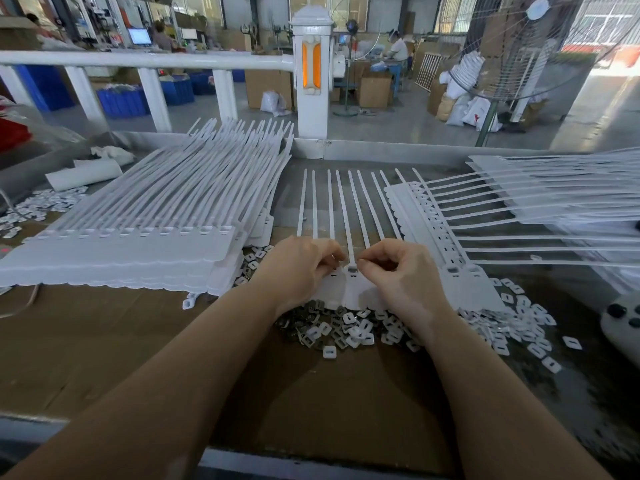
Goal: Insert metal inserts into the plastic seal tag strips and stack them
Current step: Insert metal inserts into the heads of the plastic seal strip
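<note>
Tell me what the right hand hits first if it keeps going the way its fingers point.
The right hand has curled fingers pointing left, toward the left hand. First in line is the tail of the seal tag strip between them, then the left hand's fingers; depth is uncertain.

both hands, left hand (298, 268) and right hand (398, 271), fingers curled, pinch at a seal tag strip (353, 289) above loose inserts (346, 330); stacked strips (138, 237) lie left.
</note>
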{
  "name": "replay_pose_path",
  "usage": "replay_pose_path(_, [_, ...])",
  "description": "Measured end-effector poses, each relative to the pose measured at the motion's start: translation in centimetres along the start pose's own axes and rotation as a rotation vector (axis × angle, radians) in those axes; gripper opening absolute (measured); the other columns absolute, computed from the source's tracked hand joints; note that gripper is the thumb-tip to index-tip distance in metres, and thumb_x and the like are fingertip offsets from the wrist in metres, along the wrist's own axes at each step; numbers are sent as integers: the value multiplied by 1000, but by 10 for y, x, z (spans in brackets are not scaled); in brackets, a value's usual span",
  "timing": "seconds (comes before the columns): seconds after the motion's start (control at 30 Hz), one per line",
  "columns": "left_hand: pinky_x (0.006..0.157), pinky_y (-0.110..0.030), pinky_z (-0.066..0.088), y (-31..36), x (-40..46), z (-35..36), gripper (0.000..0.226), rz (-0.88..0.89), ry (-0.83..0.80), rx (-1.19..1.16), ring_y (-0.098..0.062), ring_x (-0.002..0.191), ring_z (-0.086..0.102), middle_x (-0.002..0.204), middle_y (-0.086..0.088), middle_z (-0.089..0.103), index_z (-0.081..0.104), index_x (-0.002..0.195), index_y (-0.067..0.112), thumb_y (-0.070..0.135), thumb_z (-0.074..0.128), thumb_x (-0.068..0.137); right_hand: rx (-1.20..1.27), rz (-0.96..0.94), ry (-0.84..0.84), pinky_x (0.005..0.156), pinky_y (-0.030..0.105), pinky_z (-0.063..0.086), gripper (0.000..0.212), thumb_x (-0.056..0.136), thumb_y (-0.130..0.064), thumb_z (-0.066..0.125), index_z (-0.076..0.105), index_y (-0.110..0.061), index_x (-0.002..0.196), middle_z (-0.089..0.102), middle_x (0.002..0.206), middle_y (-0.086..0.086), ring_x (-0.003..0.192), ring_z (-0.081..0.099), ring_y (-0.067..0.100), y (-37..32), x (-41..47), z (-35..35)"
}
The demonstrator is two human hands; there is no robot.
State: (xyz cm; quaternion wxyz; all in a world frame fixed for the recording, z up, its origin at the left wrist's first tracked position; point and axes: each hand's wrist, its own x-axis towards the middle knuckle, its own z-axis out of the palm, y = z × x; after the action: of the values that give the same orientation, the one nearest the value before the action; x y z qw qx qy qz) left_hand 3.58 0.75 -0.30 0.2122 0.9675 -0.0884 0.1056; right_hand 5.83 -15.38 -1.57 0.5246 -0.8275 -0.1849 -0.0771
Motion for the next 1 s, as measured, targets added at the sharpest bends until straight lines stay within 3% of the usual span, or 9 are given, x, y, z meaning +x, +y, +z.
replay_pose_path(0.17, [93, -25, 47, -3, -5, 1, 32, -1, -25, 11, -4, 103, 60, 108, 10, 68, 60, 120, 26, 11, 50, 93, -5, 3, 5, 68, 11, 47, 3, 81, -13, 69, 71, -16, 82, 67, 76, -4, 75, 62, 6, 0, 0, 0])
replay_pose_path(0.33, [92, -6, 38, -8, -5, 0, 34, -96, 2, -237, 6, 100, 58, 104, 8, 70, 61, 119, 20, 4, 53, 90, -4, 8, 6, 67, 9, 46, 3, 81, -14, 69, 71, -16, 82, 68, 76, -5, 75, 62, 4, 0, 0, 1])
replay_pose_path(0.53, [82, 6, 33, -9, -4, 3, 32, -103, 51, -251, 7, 90, 58, 100, 7, 70, 64, 112, 16, -2, 51, 89, -5, 8, 6, 67, 8, 46, 3, 81, -14, 69, 71, -16, 81, 67, 75, -5, 74, 61, 4, 0, 0, 0])
replay_pose_path(0.67, [85, -6, 41, -5, -4, 3, 29, -100, 85, -208, 2, 90, 61, 94, 12, 69, 65, 108, 20, 2, 51, 89, -3, 7, 5, 67, 8, 46, 4, 82, -14, 69, 71, -17, 81, 67, 75, -6, 74, 61, 3, 1, -1, 0])
replay_pose_path(0.87, [88, -23, 48, 1, -4, 2, 28, -72, 4, -86, -3, 92, 61, 93, 13, 68, 64, 107, 22, 3, 50, 91, -14, -3, 7, 66, 8, 46, 4, 81, -13, 69, 71, -16, 81, 67, 74, -6, 72, 61, 3, 1, 0, 1])
replay_pose_path(1.0, [93, -33, 47, 3, -4, -2, 27, -53, -6, 1, -5, 94, 61, 96, 14, 69, 63, 105, 24, 5, 48, 91, -6, -1, 6, 66, 8, 46, 4, 81, -13, 68, 71, -16, 81, 67, 75, -5, 73, 62, 3, 1, 0, 0])
